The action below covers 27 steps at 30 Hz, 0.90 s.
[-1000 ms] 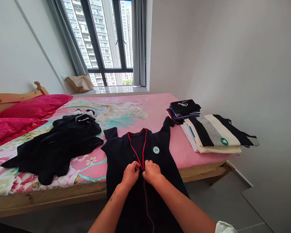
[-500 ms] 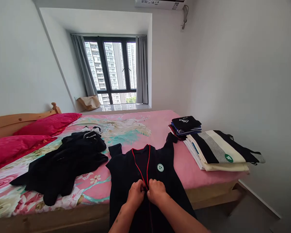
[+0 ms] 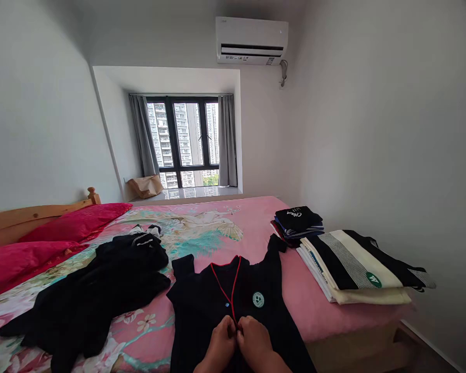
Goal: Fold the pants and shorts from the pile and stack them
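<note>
A black cardigan (image 3: 202, 295) with red trim along its V-neck and a round white-and-green badge lies front up at the edge of the bed, its sleeves out to the sides. My left hand (image 3: 222, 339) and my right hand (image 3: 252, 336) meet at its front opening, below the point of the neckline. Both are closed, with fingertips pinching the two front edges of the cardigan. A small button (image 3: 227, 304) shows just above my left hand. What lies under the fingertips is hidden.
Left of the cardigan lies a loose heap of black clothes (image 3: 101, 290). At the right are a folded stack with a "CHINA" top (image 3: 299, 218) and another stack with a striped black-and-cream garment (image 3: 353, 259). Red pillows (image 3: 73, 220) rest by the wooden headboard (image 3: 42, 217).
The view has tilted up, so the bed and clothes sit lower and the air conditioner shows fully. A button now shows above my hands, which remain closed at the cardigan's front.
</note>
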Each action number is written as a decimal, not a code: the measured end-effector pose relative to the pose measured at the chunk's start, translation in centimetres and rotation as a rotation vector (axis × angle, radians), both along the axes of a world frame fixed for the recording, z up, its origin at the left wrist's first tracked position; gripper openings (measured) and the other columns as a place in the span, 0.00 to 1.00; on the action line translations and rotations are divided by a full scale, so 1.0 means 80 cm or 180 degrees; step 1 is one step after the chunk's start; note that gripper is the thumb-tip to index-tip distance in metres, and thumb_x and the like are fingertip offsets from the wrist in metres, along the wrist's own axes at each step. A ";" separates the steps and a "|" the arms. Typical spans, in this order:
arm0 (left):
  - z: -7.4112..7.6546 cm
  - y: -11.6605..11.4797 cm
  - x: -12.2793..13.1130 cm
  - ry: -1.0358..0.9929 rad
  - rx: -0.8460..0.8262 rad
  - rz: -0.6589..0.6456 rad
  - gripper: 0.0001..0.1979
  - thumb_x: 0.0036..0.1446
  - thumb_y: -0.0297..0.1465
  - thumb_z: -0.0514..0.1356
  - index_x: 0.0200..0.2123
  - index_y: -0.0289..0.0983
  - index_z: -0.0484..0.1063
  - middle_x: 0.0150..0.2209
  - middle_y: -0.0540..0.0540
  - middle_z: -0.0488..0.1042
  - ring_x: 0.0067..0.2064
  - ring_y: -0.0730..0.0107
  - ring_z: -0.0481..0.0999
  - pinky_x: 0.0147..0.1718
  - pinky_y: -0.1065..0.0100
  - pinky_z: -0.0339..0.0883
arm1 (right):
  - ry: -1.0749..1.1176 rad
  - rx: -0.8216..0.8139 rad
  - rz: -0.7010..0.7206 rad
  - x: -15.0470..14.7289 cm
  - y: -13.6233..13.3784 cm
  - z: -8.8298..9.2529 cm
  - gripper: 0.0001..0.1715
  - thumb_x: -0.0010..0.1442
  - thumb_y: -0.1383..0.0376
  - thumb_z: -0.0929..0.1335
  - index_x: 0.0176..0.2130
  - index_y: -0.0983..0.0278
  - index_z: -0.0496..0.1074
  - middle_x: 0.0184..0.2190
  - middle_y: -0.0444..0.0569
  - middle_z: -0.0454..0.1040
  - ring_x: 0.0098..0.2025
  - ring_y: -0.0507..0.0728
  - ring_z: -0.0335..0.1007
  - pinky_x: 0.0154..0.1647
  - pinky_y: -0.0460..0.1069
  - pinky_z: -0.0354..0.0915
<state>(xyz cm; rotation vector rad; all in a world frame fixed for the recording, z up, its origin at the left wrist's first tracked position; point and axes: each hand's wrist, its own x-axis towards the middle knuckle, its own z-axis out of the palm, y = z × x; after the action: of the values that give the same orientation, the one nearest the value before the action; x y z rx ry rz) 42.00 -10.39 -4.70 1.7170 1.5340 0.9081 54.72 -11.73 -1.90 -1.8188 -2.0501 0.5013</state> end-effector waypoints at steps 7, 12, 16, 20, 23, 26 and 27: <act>-0.023 0.003 -0.011 -0.0646 -0.0126 0.0034 0.12 0.40 0.30 0.60 0.19 0.39 0.55 0.20 0.56 0.57 0.25 0.76 0.56 0.26 0.72 0.53 | 0.0500 -0.0020 0.0018 0.002 -0.003 -0.021 0.12 0.53 0.72 0.63 0.31 0.62 0.75 0.34 0.48 0.76 0.37 0.54 0.71 0.35 0.45 0.59; -0.025 0.002 -0.012 -0.0962 -0.0239 0.0058 0.14 0.38 0.31 0.63 0.18 0.38 0.56 0.19 0.56 0.57 0.25 0.77 0.57 0.25 0.73 0.53 | 0.0944 -0.0293 -0.0024 0.007 0.011 -0.030 0.15 0.56 0.68 0.60 0.25 0.64 0.73 0.25 0.46 0.74 0.29 0.52 0.70 0.28 0.44 0.58; -0.028 0.004 -0.013 -0.1136 -0.0415 0.0107 0.16 0.36 0.31 0.65 0.18 0.38 0.57 0.18 0.57 0.59 0.22 0.78 0.59 0.23 0.73 0.54 | 0.1119 -0.0603 -0.0029 0.009 0.025 -0.039 0.11 0.51 0.69 0.62 0.25 0.65 0.73 0.19 0.44 0.72 0.21 0.51 0.66 0.20 0.43 0.56; -0.032 0.009 -0.011 -0.1248 -0.0624 0.0130 0.17 0.35 0.32 0.67 0.19 0.38 0.58 0.16 0.57 0.60 0.20 0.78 0.60 0.21 0.73 0.55 | 0.1202 -0.0647 -0.0047 0.006 0.029 -0.046 0.05 0.46 0.68 0.65 0.23 0.65 0.72 0.20 0.45 0.72 0.21 0.52 0.67 0.18 0.43 0.56; -0.033 0.013 -0.008 -0.1261 -0.0732 0.0182 0.18 0.35 0.32 0.68 0.19 0.39 0.57 0.15 0.58 0.59 0.17 0.78 0.60 0.19 0.73 0.54 | 0.1193 -0.0440 -0.0079 0.004 0.027 -0.051 0.04 0.45 0.68 0.66 0.23 0.65 0.72 0.23 0.47 0.74 0.27 0.54 0.70 0.24 0.44 0.58; -0.033 0.019 -0.006 -0.1220 -0.0803 0.0262 0.19 0.35 0.30 0.67 0.18 0.39 0.55 0.13 0.59 0.57 0.16 0.78 0.60 0.18 0.73 0.54 | 0.1198 -0.0294 -0.0103 0.004 0.026 -0.057 0.04 0.44 0.69 0.66 0.23 0.64 0.72 0.25 0.47 0.75 0.30 0.54 0.70 0.29 0.45 0.59; -0.032 0.020 -0.005 -0.1202 -0.0826 0.0283 0.19 0.34 0.28 0.67 0.18 0.39 0.55 0.13 0.59 0.57 0.16 0.78 0.59 0.18 0.73 0.54 | 0.1225 -0.0306 -0.0106 0.004 0.026 -0.058 0.04 0.44 0.69 0.66 0.23 0.64 0.72 0.26 0.47 0.75 0.30 0.54 0.70 0.29 0.45 0.60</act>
<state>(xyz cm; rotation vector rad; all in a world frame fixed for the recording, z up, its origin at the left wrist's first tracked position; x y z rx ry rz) 41.58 -8.78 -7.24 1.2231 1.4097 0.9664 55.07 -9.69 -6.55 -1.6491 -1.7582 0.8778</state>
